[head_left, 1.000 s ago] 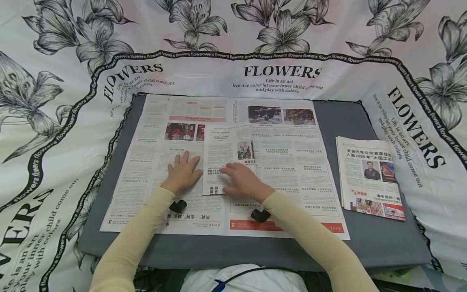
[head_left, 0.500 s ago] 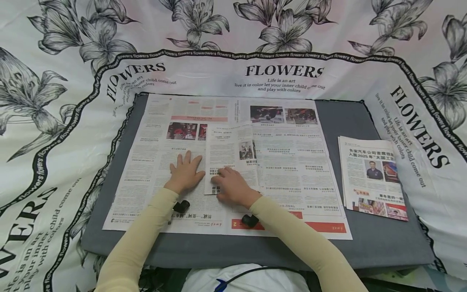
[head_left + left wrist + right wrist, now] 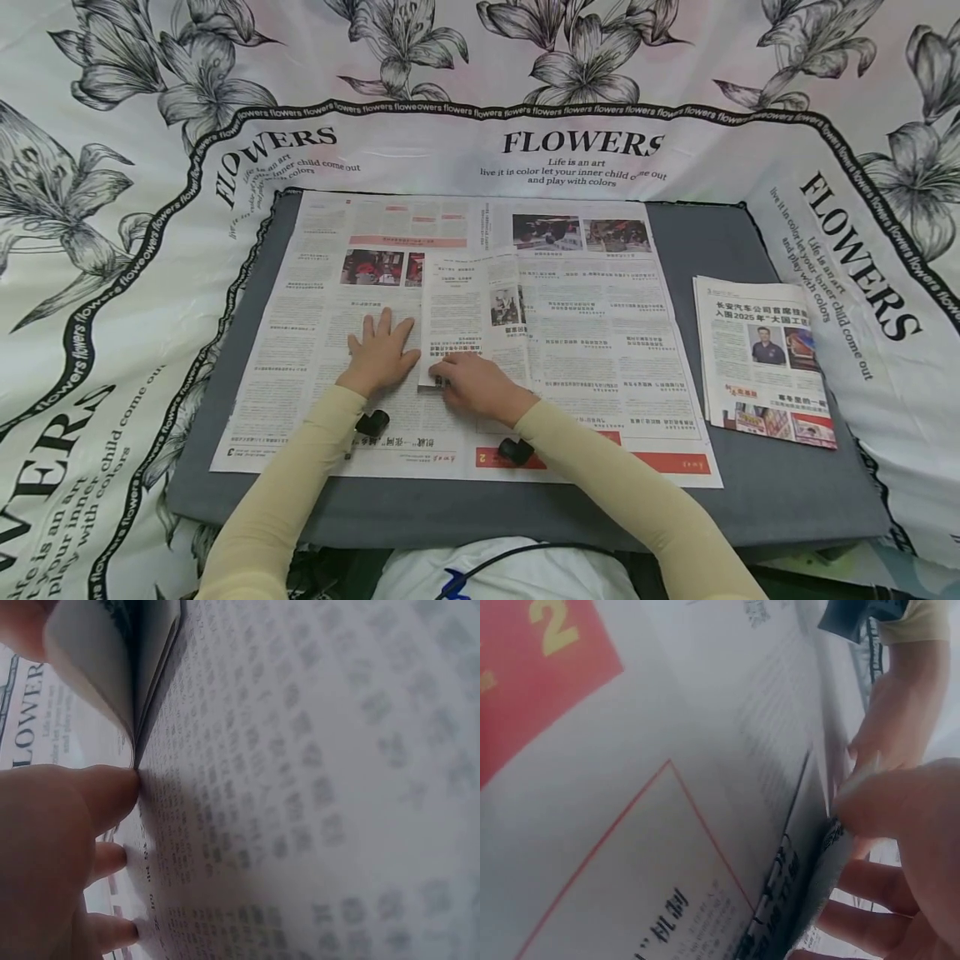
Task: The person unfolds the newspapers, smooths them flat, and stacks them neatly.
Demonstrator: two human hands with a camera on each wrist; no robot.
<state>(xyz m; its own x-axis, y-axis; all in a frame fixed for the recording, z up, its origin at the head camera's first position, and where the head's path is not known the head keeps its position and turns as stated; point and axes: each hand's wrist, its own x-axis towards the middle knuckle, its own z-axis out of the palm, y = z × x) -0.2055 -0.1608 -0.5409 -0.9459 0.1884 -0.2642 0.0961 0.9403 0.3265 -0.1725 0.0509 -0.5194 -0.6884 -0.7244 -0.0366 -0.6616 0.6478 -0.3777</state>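
Note:
A large newspaper sheet [image 3: 600, 371] lies spread out, and a smaller folded newspaper [image 3: 459, 300] sits on its middle. My left hand [image 3: 379, 358] rests on the sheet just left of the folded piece, fingers spread. Its thumb [image 3: 112, 796] touches the sheet beside the folded piece's raised edge in the left wrist view. My right hand [image 3: 483, 387] pinches the near left corner of the folded newspaper. That near edge is lifted and curls between thumb and fingers [image 3: 877, 885] in the right wrist view. Part of the near edge is hidden under the right hand.
Another folded newspaper [image 3: 765, 362] lies at the right on the grey tabletop [image 3: 480, 512]. A white cloth [image 3: 420, 171] with printed flowers surrounds the table at the back and sides. Small black devices [image 3: 516, 452] are worn at both wrists.
My right hand has shifted left to the folded newspaper's near left corner and raised its near edge. The left hand stays in nearly the same place.

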